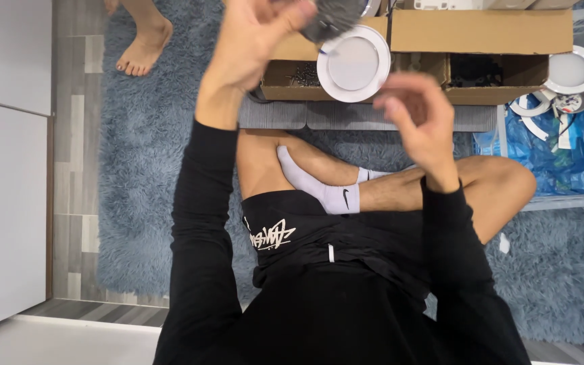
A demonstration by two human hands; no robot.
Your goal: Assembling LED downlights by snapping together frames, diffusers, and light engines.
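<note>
I sit cross-legged on a blue shaggy rug in black clothes and white socks. My left hand is raised near the top of the view, its fingers closed on the dark back part of a round white recessed light fixture, whose flat white face points at me. My right hand hovers lower, to the right of the fixture, fingers loosely curled and apart, holding nothing and not touching the fixture.
An open cardboard box with compartments of small dark parts stands in front of my knees. More round white fixtures and a blue bag lie at the right. Another person's bare foot rests on the rug at upper left.
</note>
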